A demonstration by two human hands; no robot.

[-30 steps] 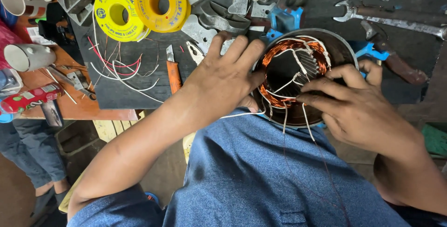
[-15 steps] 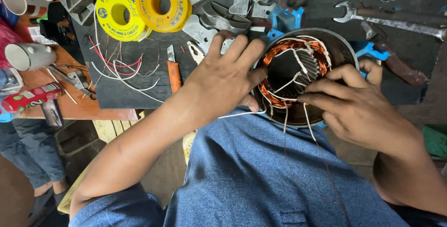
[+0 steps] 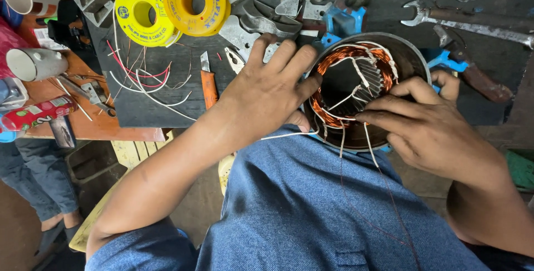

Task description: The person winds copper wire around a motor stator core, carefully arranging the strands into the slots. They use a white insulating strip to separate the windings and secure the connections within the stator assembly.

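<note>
A round motor stator [image 3: 413, 60] with copper windings [image 3: 345, 54] and white sleeved leads rests at the edge of a dark workbench. My left hand [image 3: 270, 90] lies flat against its left rim, fingers spread over the bench. On the stator's right side my right hand [image 3: 428, 126] has its fingers pinched on the white leads at the near edge of the windings. A white lead runs from the stator under my left hand. My blue shirt fills the lower frame.
Two yellow wire spools [image 3: 167, 7] sit at the back left beside loose red and white wire offcuts [image 3: 142, 79]. An orange-handled knife [image 3: 208, 85], metal brackets [image 3: 278, 4], a wrench [image 3: 473, 23], cups [image 3: 33, 62] and another person's legs [image 3: 33, 176] are around.
My right hand's fingers shifted slightly along the white leads. My left hand stays pressed on the rim.
</note>
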